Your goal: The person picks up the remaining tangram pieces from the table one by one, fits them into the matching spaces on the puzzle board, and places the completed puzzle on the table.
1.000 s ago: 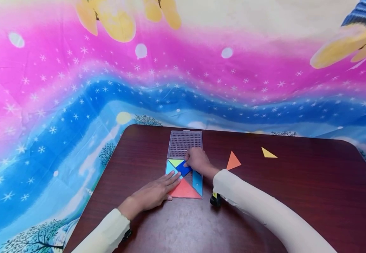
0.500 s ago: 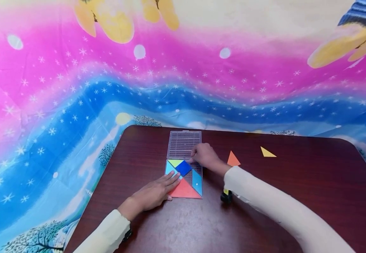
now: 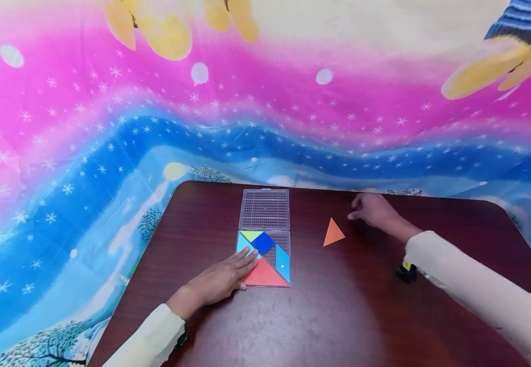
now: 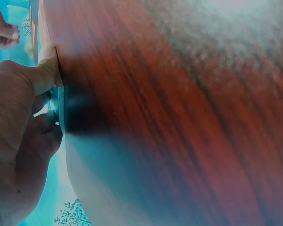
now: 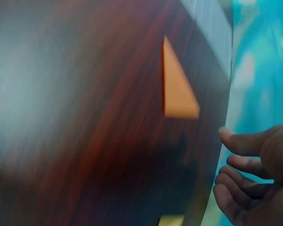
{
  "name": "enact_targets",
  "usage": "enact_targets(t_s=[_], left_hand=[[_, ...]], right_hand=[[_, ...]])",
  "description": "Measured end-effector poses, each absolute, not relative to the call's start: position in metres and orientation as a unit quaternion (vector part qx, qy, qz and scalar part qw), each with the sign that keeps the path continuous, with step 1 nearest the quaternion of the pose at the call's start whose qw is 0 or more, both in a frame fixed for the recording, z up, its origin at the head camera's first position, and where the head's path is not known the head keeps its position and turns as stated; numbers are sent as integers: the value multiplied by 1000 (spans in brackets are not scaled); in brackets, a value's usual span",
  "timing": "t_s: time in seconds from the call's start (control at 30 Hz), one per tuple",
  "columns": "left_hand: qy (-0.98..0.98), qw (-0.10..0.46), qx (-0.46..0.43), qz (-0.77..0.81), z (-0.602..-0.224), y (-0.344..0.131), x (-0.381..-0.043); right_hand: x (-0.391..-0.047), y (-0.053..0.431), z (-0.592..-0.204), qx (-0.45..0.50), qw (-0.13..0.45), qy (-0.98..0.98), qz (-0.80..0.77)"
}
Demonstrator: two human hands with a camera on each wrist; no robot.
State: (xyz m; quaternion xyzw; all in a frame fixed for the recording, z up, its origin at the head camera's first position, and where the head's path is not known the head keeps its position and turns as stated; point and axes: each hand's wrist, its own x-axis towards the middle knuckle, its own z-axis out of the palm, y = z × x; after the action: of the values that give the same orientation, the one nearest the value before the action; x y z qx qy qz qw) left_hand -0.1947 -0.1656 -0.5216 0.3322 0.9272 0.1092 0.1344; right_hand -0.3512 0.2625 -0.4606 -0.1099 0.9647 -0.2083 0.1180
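Observation:
My left hand (image 3: 221,275) lies with extended fingers over the light-blue triangle (image 3: 243,243) and the edge of the red triangle (image 3: 265,273). These tangram pieces sit in the near half of a clear plastic case (image 3: 286,237), with a lime triangle (image 3: 250,235), a dark-blue square (image 3: 263,243) and a blue parallelogram (image 3: 283,262). Above the table's far part is my right hand (image 3: 375,209), its fingers loosely bent and holding nothing. Left of it lies an orange triangle (image 3: 334,233). A yellow piece (image 5: 170,220) peeks in at the bottom of the right wrist view; the head view hides it.
The case's gridded other half (image 3: 264,209) lies flat behind the pieces, towards the far edge of the dark wooden table (image 3: 316,321). A colourful printed cloth (image 3: 265,127) hangs beyond that edge.
My right hand has left the dark-blue square in the case and moved right, past the orange triangle, to where the yellow triangle was visible. My left hand stays on the pieces.

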Motion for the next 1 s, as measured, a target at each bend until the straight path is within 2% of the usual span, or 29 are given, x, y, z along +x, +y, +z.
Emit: enact_targets(t_s=[0.17, 0.3, 1.0], left_hand=[[926, 135, 335, 110, -520, -165, -196], [926, 134, 334, 111, -521, -166, -196], [925, 142, 331, 117, -521, -166, -192]], right_hand=[[-354, 310, -466, -86, 154, 968, -180], [-355, 328, -471, -87, 157, 972, -153], [-346, 327, -493, -96, 96, 978, -159]])
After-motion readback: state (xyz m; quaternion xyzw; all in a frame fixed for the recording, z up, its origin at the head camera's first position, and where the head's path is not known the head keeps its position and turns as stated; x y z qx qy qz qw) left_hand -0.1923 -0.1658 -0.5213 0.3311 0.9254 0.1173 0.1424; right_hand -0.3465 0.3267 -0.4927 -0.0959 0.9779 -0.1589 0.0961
